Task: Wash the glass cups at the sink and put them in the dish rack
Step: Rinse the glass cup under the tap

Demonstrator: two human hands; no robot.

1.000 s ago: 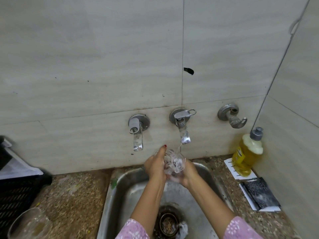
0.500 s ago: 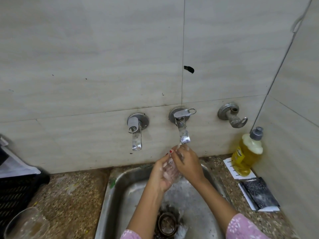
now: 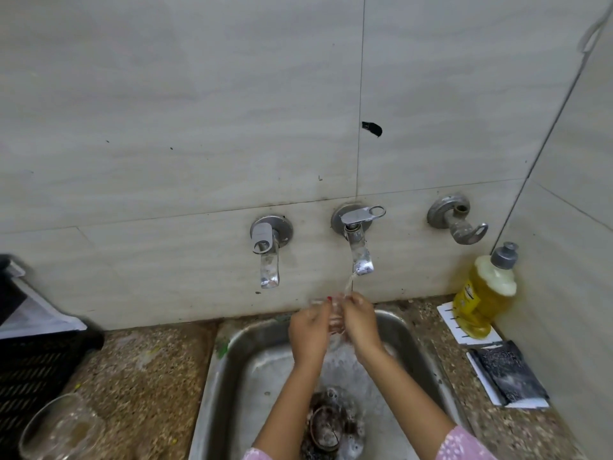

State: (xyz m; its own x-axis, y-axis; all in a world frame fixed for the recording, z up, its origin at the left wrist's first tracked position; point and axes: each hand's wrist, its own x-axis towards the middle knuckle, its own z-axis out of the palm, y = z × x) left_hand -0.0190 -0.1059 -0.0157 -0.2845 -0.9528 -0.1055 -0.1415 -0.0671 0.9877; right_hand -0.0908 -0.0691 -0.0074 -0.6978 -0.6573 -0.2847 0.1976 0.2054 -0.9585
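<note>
A clear glass cup (image 3: 335,318) is between both hands over the steel sink (image 3: 232,356), under water running from the middle tap (image 3: 360,257). My left hand (image 3: 308,330) grips the cup from the left, its thumb up at the rim. My right hand (image 3: 360,322) holds it from the right with fingers curled at the rim. Most of the glass is hidden by the hands. A second glass cup (image 3: 61,429) lies on the counter at bottom left, beside the black dish rack (image 3: 30,370).
The left tap (image 3: 268,260) is dry; a third wall fitting (image 3: 459,220) sits at right. A yellow soap bottle (image 3: 484,293) and a dark scrub pad (image 3: 507,373) lie on the right counter. The drain (image 3: 326,426) holds foam. Speckled counter (image 3: 146,370) lies left of the sink.
The cup has been turned and raised closer to the tap's stream. My right hand moved from under the cup to its right side and rim.
</note>
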